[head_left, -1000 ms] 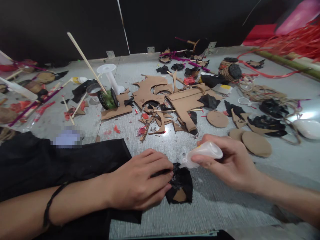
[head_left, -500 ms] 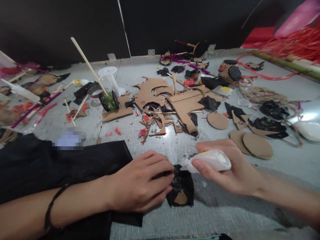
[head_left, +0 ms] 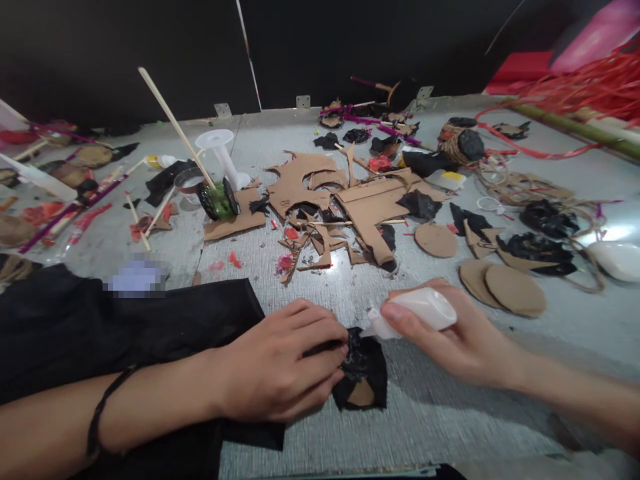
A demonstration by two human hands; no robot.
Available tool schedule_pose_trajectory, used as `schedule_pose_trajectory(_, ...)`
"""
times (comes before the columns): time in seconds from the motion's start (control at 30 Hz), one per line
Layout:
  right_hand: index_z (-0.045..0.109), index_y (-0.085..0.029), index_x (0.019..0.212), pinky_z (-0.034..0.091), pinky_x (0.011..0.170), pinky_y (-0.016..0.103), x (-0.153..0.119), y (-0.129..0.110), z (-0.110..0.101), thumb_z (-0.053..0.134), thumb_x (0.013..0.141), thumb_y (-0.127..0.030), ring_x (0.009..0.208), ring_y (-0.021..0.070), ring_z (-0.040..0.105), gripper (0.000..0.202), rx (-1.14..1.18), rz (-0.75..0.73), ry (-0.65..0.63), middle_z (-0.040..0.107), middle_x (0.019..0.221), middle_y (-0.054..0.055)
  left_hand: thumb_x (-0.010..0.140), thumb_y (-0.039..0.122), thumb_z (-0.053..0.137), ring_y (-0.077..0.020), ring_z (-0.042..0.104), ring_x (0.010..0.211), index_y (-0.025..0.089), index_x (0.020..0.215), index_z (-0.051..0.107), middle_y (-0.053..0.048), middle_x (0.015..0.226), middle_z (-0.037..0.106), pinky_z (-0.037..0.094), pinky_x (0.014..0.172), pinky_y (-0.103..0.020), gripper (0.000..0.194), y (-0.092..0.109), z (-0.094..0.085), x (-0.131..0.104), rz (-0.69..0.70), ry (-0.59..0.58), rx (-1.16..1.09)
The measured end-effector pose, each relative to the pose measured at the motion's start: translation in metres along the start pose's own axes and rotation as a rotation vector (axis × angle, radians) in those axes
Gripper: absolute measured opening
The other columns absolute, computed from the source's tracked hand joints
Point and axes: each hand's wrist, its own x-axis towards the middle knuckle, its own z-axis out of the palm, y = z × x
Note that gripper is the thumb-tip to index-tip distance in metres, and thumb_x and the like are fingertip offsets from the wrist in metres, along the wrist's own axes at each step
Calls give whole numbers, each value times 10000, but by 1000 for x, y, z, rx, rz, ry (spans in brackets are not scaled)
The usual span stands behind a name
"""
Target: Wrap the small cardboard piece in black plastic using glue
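My right hand (head_left: 465,340) is closed around a white squeeze glue bottle (head_left: 425,308), tilted with its nozzle down to the left. The nozzle tip is at the upper part of a piece of black cloth (head_left: 373,363) lying on the table, where wet glue glistens. A bit of brown cardboard (head_left: 362,393) shows through at the cloth's lower end. My left hand (head_left: 287,360) has its fingers curled over the left edge of this cloth-covered cardboard and holds it down; the fingers partly hide it. A larger black cloth (head_left: 220,303) lies under my left forearm.
Cut cardboard scraps (head_left: 305,180) spread across the middle. Cardboard discs (head_left: 515,291) lie right of my right hand. A white spool (head_left: 220,157) and a green roller with a stick (head_left: 219,201) stand at back left. Red plastic strands (head_left: 590,87) fill the far right; a black panel (head_left: 400,40) rises behind.
The glue bottle has tilted more steeply and shifted slightly left and up, its nozzle now plainer to see over the cloth. My left hand stays in place.
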Motion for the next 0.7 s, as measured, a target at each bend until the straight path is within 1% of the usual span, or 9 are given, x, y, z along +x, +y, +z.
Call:
schedule_pose_trajectory(0.07,396,-259,655,307,417,275,2,0,-1,541,1144,-521,459,115,351,573,26,-30,-28,319,546,-68,1095,141,597,-268,727,1045,62,1138,732,-155,1104,776,649,942,-436,162,0,0,0,2,3,5)
schedule_pose_trajectory(0.13,372,-258,658,295,433,286,3,-1,-1,540,1146,-475,459,111,328,560,50,-55,-46,295,557,-72,1095,142,596,-270,726,1043,62,1144,729,-157,1108,777,649,940,-438,163,0,0,0,-4,3,14)
schedule_pose_trajectory(0.3,358,-263,665,284,452,311,4,-1,0,548,1144,-424,465,116,324,540,75,-75,-48,297,570,-68,1103,146,581,-264,725,1052,82,1169,714,-153,1107,783,647,941,-428,162,2,0,-1,-4,0,14)
schedule_pose_trajectory(0.47,367,-256,679,258,444,299,4,-1,1,547,1136,-346,463,108,319,499,92,-89,-40,286,569,-74,1103,142,575,-263,722,1059,84,1177,710,-154,1111,783,646,949,-427,164,1,1,-2,-3,-1,12)
schedule_pose_trajectory(0.57,361,-255,677,260,444,292,5,0,0,540,1129,-339,466,108,317,494,99,-85,-43,288,569,-73,1099,143,581,-268,721,1051,70,1161,717,-157,1111,780,646,941,-429,166,0,1,-2,5,3,10)
schedule_pose_trajectory(0.7,376,-262,676,273,438,297,6,0,1,540,1136,-392,476,118,333,505,95,-55,-39,301,573,-65,1102,140,579,-267,719,1052,70,1167,715,-157,1113,781,644,936,-427,166,0,1,-1,9,15,14)
